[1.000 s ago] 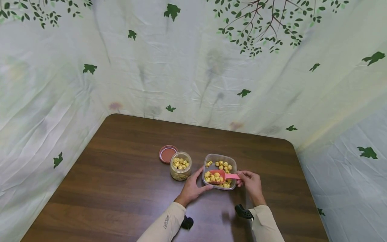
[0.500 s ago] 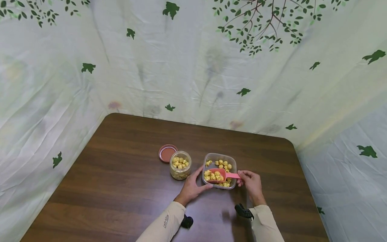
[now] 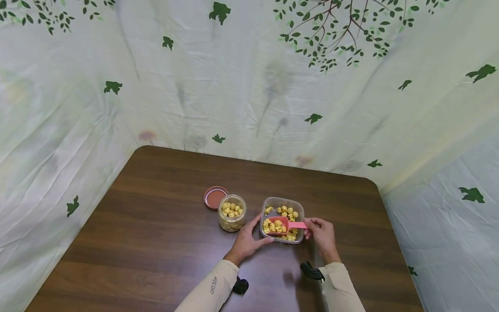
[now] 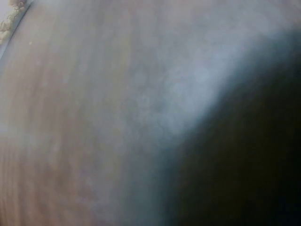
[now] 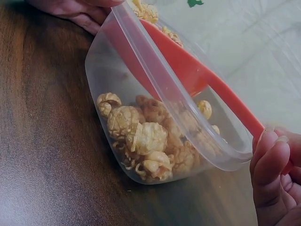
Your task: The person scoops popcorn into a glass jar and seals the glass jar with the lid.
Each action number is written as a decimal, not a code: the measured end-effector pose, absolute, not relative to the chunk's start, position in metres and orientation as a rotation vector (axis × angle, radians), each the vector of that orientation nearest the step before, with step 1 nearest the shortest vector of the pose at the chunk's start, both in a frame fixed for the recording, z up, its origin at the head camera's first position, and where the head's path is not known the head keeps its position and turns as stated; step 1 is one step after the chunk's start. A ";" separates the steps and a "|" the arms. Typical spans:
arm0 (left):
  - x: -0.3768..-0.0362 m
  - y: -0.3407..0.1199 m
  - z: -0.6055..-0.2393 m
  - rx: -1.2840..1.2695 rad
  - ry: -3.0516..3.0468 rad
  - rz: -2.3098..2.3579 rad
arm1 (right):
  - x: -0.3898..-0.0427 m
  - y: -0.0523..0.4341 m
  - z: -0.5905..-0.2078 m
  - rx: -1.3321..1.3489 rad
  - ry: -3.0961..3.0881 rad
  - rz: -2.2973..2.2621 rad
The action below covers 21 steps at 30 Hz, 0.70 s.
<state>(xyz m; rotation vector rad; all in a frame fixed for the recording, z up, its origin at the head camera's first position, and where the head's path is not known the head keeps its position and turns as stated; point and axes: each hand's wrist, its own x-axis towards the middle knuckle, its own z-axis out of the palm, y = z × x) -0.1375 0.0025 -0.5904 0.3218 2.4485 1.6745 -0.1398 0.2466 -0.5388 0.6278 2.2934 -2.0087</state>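
Observation:
A clear plastic container with caramel popcorn in it stands on the table. My left hand holds its near left side, thumb along the front and fingers at the left wall. With thumb and fingers, my right hand pinches the handle of a pink-red scoop. The scoop's bowl, loaded with popcorn, lies inside the container; the right wrist view shows the scoop slanting across the rim. The left wrist view is mostly blur, with a sliver of popcorn at its corner.
An open glass jar of popcorn stands just left of the container. Its red lid lies behind it to the left. The brown wooden table has a patterned curtain along its back and sides.
The view has shifted very slightly. Both hands, the scoop and the container look almost still.

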 end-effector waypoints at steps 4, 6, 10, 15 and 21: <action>-0.137 0.003 -0.590 0.326 2.451 1.676 | -0.141 0.246 -0.539 0.642 2.289 -2.009; -0.137 0.003 -0.590 0.328 2.451 1.679 | -0.141 0.245 -0.539 0.643 2.288 -2.010; -0.137 0.002 -0.589 0.326 2.450 1.680 | -0.141 0.247 -0.540 0.639 2.276 -2.027; -0.138 0.002 -0.590 0.334 2.449 1.690 | -0.139 0.248 -0.541 0.655 2.274 -2.009; -0.138 0.003 -0.591 0.351 2.455 1.709 | -0.137 0.249 -0.539 0.694 2.246 -1.998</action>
